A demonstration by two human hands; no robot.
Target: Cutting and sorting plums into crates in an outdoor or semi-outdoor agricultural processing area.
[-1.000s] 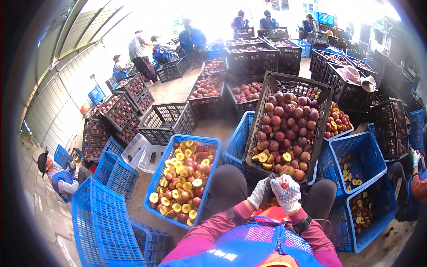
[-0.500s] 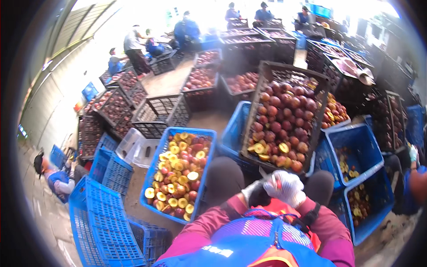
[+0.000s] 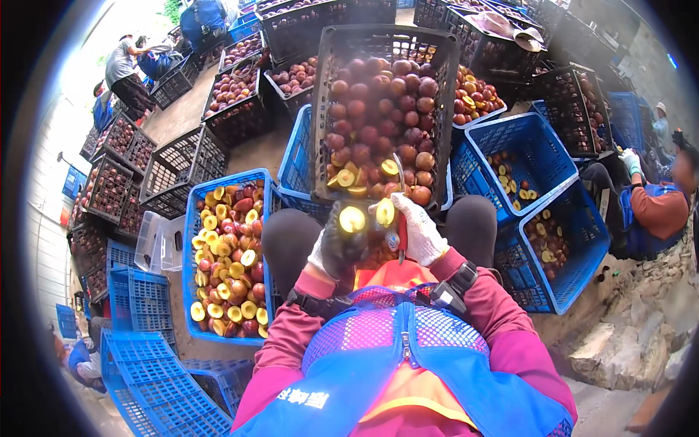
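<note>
My left hand (image 3: 339, 244), in a black glove over a white one, grips a plum half (image 3: 352, 219) with its yellow cut face up. Beside it, my white-gloved right hand (image 3: 420, 231) pinches another plum half (image 3: 385, 212). The same hand holds a red-handled knife (image 3: 402, 237), its thin curved blade pointing away from me. Just beyond both hands, a black crate (image 3: 389, 30) of whole dark red plums (image 3: 386, 109) leans toward me, with several cut halves at its near edge. On my left stands a blue crate (image 3: 231, 178) filled with plum halves (image 3: 234, 269).
Two blue crates (image 3: 520, 120) with some halves stand right of my knee. Blue crates (image 3: 156, 379) lie at the near left, beyond them a clear plastic bin (image 3: 162, 240) and an empty black crate (image 3: 182, 164). A co-worker (image 3: 659, 211) sits at the right; stones (image 3: 619, 357) lie nearby.
My hands, close together before, are now apart, each showing a yellow plum half. The knife now points away from me. The view has turned, shifting the crates leftward and upward.
</note>
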